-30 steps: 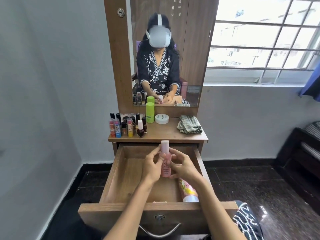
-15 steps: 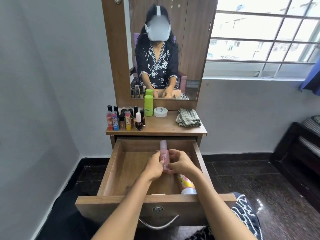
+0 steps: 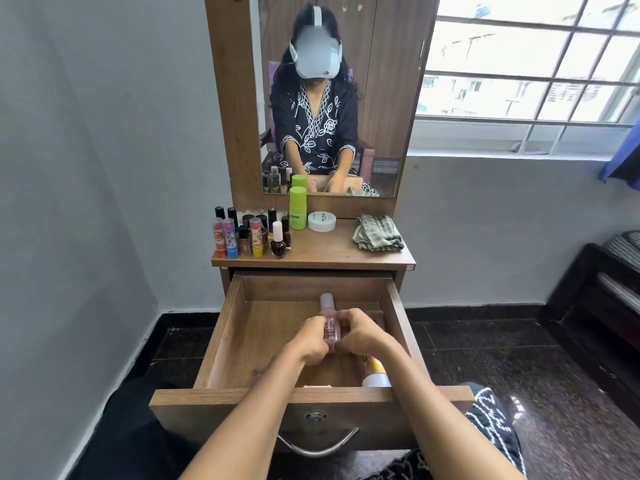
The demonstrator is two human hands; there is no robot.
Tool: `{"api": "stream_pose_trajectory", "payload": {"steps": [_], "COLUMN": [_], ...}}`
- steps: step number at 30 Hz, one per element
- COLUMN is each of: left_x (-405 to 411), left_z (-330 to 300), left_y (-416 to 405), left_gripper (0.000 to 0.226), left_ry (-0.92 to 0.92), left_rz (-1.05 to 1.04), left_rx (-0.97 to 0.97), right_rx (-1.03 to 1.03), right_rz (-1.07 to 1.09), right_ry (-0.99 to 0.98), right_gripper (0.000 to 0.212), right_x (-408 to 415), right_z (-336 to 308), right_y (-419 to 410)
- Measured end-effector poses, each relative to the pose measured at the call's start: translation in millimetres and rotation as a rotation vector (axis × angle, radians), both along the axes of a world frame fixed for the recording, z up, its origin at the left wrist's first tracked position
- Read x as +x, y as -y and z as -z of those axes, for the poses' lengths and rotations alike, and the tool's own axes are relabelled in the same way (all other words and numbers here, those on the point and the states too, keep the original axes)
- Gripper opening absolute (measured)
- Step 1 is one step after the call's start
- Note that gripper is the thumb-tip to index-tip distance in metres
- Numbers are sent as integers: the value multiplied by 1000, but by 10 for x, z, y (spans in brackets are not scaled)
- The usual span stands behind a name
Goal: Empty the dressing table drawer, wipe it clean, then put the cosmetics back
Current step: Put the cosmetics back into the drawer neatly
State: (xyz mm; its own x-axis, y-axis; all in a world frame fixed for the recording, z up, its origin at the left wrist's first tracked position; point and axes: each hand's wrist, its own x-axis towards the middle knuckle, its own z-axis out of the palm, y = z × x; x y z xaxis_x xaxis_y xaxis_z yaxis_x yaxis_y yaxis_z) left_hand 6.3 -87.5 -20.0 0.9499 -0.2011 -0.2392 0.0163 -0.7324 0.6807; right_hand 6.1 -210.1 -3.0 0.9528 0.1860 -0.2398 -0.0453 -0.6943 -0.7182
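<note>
Left hand (image 3: 313,341) and right hand (image 3: 360,336) both grip the pink bottle (image 3: 330,322) inside the open drawer (image 3: 221,341)

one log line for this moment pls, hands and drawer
phase: refilling | hands: left hand and right hand both hold pink bottle | drawer: open, yellow tube inside | cloth: on tabletop

A pink bottle (image 3: 329,323) is gripped between the left hand (image 3: 313,341) and the right hand (image 3: 360,336) inside the pulled-out drawer (image 3: 239,327). A yellow-labelled bottle (image 3: 373,372) is laid at the drawer's right side. On the tabletop (image 3: 325,249), small cosmetics (image 3: 251,237), 1 green tube (image 3: 298,213), 1 white jar (image 3: 321,221) and a folded cloth (image 3: 378,233) are seen.
</note>
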Motion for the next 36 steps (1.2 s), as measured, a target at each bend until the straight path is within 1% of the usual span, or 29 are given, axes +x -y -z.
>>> {"api": "stream_pose_trajectory", "payload": {"steps": [5,13,19,25,27,29,33,34,36], "left_x": [2,6,-15,-17,-11,-5,-28,-36,-57], "left_z": [1,13,2,-4,-19,-47,-104,-127,-183], "left_y": [0,13,18,31,34,40,37,37,40], "left_gripper": [52,46,41,39,36,34,47,50,51], "left_ry": [-6,10,12,16,31,51,94,114,201], "left_rz": [37,43,55,45,1,-55,-172,-210,-289], "left_rx": [69,117,143,152,145,126,48,11,-104], "right_rx": [-39,-114,-178,-222,-206,-152,-40,-17,57], "right_rz": [8,18,24,19,41,81,128,131,186], "right_ry": [30,30,29,32,28,38,72,96,181], "right_gripper": [49,46,53,49,47,38,17,17,27], "right_x": [-8,-9,-14,-30,-38,-42,-65,-80,-108], "right_z": [16,25,14,-24,-36,-41,-40,-38,-48], "right_y": [-2,-16,-33,-28,-22,-14,14,18,17]}}
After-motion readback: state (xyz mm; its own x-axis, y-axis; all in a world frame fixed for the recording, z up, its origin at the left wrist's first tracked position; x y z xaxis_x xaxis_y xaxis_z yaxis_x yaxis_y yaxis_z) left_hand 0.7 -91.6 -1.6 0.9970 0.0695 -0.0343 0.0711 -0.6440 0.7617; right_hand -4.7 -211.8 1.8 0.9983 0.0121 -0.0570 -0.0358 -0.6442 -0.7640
